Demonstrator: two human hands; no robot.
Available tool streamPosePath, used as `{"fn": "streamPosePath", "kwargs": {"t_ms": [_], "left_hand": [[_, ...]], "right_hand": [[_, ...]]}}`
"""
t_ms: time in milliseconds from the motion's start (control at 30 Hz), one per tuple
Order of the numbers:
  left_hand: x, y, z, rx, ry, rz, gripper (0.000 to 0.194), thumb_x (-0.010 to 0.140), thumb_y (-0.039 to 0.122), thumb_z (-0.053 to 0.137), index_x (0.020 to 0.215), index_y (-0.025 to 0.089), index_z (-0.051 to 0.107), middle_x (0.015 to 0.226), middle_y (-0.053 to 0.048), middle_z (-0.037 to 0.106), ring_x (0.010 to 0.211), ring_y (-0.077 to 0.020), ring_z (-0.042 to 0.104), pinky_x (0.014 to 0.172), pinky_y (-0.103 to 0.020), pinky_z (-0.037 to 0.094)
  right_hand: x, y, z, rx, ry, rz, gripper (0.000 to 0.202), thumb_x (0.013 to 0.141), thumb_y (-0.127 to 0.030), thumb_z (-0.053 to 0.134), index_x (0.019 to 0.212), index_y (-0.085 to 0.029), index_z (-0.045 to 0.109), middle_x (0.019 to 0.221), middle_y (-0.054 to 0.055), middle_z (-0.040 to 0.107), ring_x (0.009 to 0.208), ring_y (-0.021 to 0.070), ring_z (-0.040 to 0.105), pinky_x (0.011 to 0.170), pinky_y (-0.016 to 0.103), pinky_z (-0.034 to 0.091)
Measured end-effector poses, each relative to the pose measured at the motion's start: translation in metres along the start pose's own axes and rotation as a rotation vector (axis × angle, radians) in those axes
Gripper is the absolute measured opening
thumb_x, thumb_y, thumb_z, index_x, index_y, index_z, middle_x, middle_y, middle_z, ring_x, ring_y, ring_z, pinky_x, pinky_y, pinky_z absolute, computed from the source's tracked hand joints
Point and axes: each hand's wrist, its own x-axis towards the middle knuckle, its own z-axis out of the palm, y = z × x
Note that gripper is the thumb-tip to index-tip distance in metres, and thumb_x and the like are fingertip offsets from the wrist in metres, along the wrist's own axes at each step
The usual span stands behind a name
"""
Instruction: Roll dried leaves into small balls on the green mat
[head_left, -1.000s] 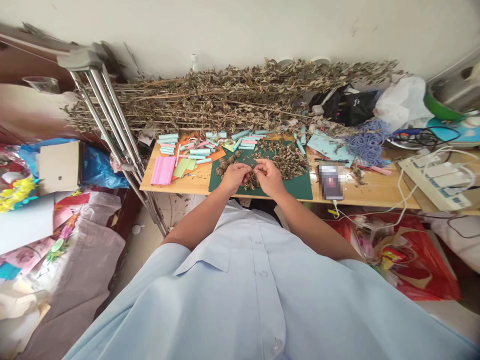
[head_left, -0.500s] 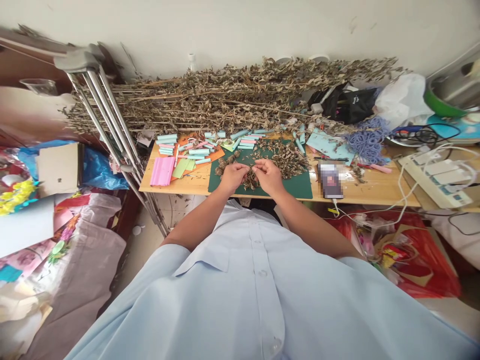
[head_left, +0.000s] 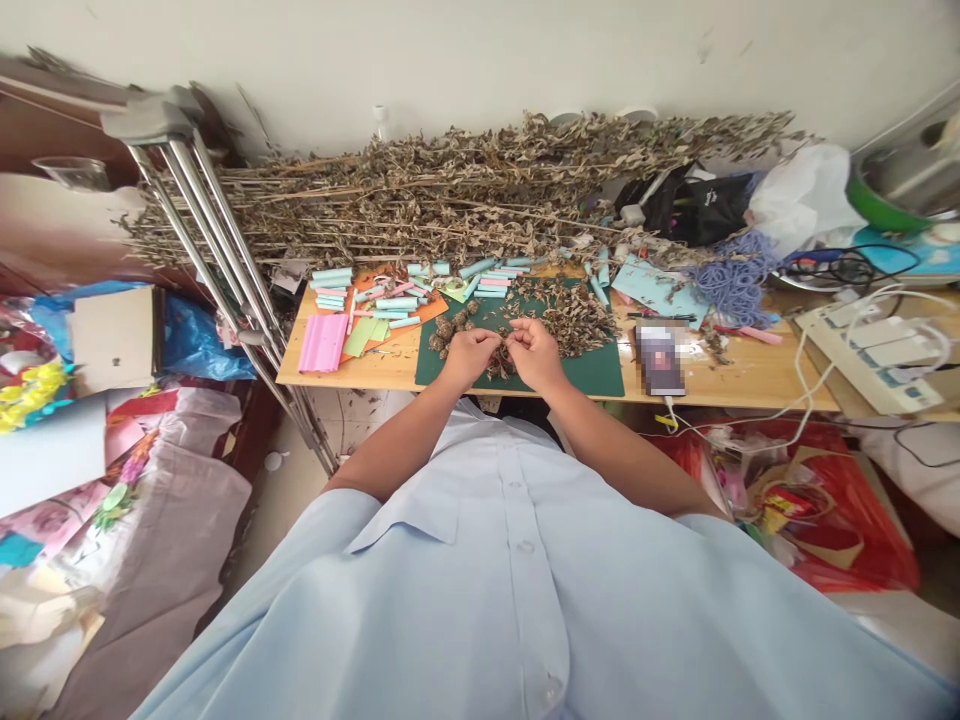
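My left hand (head_left: 471,357) and my right hand (head_left: 535,352) meet over a dark green mat (head_left: 600,378) at the table's front edge. Both are closed in a pinch, fingertips nearly touching. What sits between the fingertips is too small to make out; crumpled dried leaves (head_left: 501,368) show just below them. Beside my left hand lies a cluster of brownish dried balls (head_left: 452,328). A heap of loose dried leaves (head_left: 581,318) spreads to the right of my right hand.
Long dried plant stalks (head_left: 450,195) lie along the wall. Blue and pink paper rolls (head_left: 397,303) and a pink paper stack (head_left: 322,343) are at left. To the right are a phone (head_left: 661,360), purple cord (head_left: 735,280) and a power strip (head_left: 874,355). Metal crutches (head_left: 202,210) lean at left.
My hands stay pinched together in almost the same place, with only a slight shift of the fingers. The whole view has moved a little.
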Motion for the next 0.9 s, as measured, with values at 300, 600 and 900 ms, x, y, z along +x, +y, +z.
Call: {"fn": "streamPosePath", "kwargs": {"t_ms": [300, 600, 900], "left_hand": [[0.003, 0.001, -0.004, -0.066, -0.048, 0.014, 0.017, 0.08, 0.031, 0.066, 0.08, 0.014, 0.071, 0.06, 0.001, 0.055, 0.048, -0.0074, 0.044, 0.046, -0.022, 0.031], [0.001, -0.001, -0.004, -0.081, -0.048, 0.004, 0.018, 0.08, 0.031, 0.067, 0.082, 0.014, 0.072, 0.059, 0.002, 0.054, 0.047, -0.0076, 0.044, 0.045, -0.023, 0.03], [0.0, 0.001, -0.003, -0.036, -0.028, -0.025, 0.019, 0.08, 0.032, 0.067, 0.084, 0.014, 0.073, 0.058, 0.002, 0.054, 0.047, -0.0077, 0.043, 0.047, -0.024, 0.031]], "right_hand": [[0.0, 0.004, -0.003, 0.032, 0.012, 0.044, 0.032, 0.076, -0.034, 0.067, 0.105, -0.022, 0.059, 0.08, -0.001, 0.066, 0.057, 0.0134, 0.057, 0.056, 0.029, 0.05], [-0.001, 0.012, -0.004, -0.012, 0.044, 0.025, 0.033, 0.079, -0.038, 0.069, 0.106, -0.021, 0.063, 0.095, 0.004, 0.073, 0.059, 0.0135, 0.063, 0.059, 0.03, 0.054], [0.003, 0.006, -0.002, -0.024, 0.06, 0.003, 0.036, 0.081, -0.047, 0.069, 0.106, -0.022, 0.064, 0.094, 0.004, 0.072, 0.059, 0.0133, 0.063, 0.057, 0.03, 0.053]]}}
